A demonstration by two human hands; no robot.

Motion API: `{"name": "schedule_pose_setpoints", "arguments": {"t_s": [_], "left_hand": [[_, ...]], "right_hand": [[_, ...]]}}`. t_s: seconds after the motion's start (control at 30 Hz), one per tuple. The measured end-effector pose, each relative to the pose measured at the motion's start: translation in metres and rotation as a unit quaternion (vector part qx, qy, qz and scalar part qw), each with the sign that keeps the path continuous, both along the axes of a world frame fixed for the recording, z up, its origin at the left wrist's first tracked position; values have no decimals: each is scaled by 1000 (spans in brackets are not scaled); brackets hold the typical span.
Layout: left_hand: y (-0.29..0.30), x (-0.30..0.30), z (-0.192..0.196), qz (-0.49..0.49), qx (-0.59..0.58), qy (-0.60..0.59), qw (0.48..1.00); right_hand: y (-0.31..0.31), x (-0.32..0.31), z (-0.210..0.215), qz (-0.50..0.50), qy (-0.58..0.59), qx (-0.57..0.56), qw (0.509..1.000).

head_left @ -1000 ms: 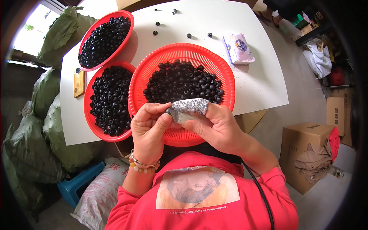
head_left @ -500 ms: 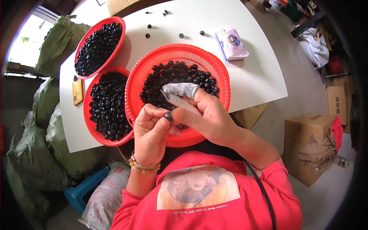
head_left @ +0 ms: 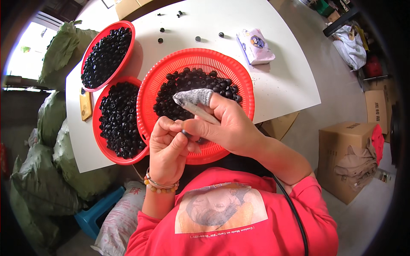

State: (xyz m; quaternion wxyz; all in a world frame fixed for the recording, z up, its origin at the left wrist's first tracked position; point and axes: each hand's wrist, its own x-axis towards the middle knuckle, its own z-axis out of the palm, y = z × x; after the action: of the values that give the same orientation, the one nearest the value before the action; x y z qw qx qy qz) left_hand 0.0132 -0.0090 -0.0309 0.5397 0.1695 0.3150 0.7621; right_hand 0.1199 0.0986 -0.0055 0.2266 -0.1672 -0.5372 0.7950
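Since a second ago my right hand (head_left: pixel 232 128) had lowered, clamped on a thin pale stick (head_left: pixel 200 112); my left hand (head_left: pixel 168 149) pinched a small black cap (head_left: pixel 186 134).

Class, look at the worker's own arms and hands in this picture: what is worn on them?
Both arms have red sleeves pushed up. The left hand is bare, with a beaded bracelet at the wrist. The right hand wears a grey knitted finger cot on one finger.

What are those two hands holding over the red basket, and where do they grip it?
The left hand pinches a small black piece between its fingers. The right hand, one finger in a grey knit cover, holds a thin pale stick along its shaft.
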Motion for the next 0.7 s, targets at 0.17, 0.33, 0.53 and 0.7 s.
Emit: {"name": "schedule_pose_setpoints", "arguments": {"t_s": [0.17, 0.33, 0.53, 0.7], "left_hand": [[0, -4, 2, -56, 36, -21, 998], [-2, -8, 6, -29, 31, -8, 999], [-13, -35, 20, 117, -49, 192, 973], [-35, -76, 18, 256, -175, 339, 888]], "right_hand": [[6, -5, -15, -37, -31, 22, 999], [7, 1, -6, -50, -52, 33, 997], [14, 12, -9, -84, -79, 111, 987], [18, 21, -6, -111, -74, 95, 986]]}}
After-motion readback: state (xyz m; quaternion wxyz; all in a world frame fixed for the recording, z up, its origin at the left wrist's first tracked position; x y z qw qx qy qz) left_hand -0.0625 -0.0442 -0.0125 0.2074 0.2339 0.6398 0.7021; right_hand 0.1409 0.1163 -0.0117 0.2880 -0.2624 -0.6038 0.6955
